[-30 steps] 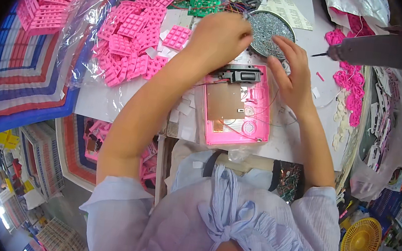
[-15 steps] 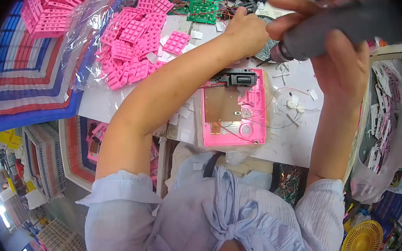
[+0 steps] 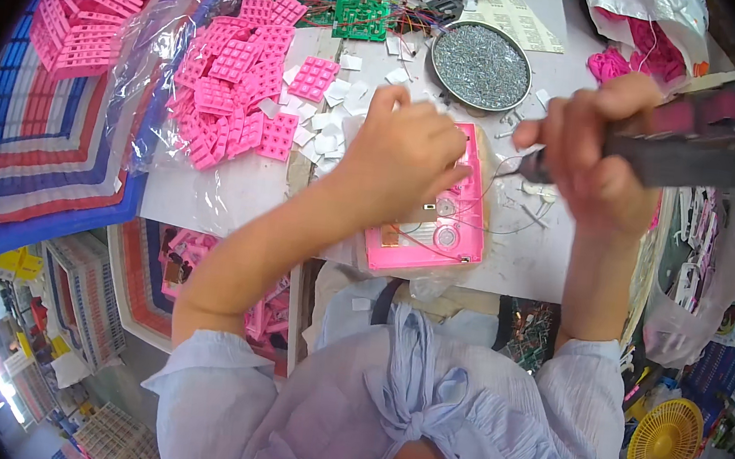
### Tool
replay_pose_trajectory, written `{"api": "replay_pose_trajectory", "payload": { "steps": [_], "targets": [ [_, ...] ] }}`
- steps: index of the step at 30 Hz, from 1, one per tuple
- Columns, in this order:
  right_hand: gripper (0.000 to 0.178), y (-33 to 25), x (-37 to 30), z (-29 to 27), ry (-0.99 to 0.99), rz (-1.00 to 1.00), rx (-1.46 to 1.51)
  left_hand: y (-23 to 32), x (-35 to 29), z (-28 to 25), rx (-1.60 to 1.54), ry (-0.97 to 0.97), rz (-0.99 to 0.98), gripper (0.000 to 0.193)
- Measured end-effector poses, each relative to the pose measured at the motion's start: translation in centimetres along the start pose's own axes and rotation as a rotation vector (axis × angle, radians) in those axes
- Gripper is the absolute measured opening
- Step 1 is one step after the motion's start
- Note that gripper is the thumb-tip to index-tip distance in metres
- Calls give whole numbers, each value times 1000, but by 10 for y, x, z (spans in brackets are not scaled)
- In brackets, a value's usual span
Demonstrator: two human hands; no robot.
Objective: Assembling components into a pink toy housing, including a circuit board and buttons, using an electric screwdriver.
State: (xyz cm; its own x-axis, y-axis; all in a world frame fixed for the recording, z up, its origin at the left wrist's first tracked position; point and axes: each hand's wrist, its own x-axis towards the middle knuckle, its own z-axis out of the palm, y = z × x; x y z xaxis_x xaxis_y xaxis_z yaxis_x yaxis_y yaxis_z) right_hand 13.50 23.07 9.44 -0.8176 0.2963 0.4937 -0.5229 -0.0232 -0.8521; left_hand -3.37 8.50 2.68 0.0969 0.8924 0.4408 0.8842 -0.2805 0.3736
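A pink plastic casing [image 3: 438, 237] with thin wires and small round parts lies open on the white table [image 3: 237, 193] in front of me. My left hand [image 3: 402, 157] rests on its upper half, fingers curled down onto it. My right hand [image 3: 595, 155] is shut around a dark powered screwdriver [image 3: 698, 148], held level to the right of the casing with its tip pointing left toward the casing's right edge.
A round tin of small screws [image 3: 480, 67] sits behind the casing. Pink keypad pieces [image 3: 239, 90] lie in clear plastic at left, green circuit boards [image 3: 355, 9] at the back. White squares [image 3: 328, 131] are scattered nearby. A yellow fan [image 3: 663, 444] is at lower right.
My right hand left the casing, picked up the screwdriver and brought it down level beside the casing. My left hand shifted from behind the casing onto its upper half.
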Motion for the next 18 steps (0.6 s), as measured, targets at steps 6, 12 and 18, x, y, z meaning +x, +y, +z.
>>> {"api": "replay_pose_trajectory", "payload": {
  "steps": [6,12,18],
  "targets": [
    [53,5,-7,31,85,75,11,21,-31,10,-174,125,-60,15],
    [50,6,-10,49,192,11,-19,24,-33,12,-306,189,-112,13],
    [43,10,-11,53,225,-60,27,22,-33,13,-384,185,-151,13]
  ]
}}
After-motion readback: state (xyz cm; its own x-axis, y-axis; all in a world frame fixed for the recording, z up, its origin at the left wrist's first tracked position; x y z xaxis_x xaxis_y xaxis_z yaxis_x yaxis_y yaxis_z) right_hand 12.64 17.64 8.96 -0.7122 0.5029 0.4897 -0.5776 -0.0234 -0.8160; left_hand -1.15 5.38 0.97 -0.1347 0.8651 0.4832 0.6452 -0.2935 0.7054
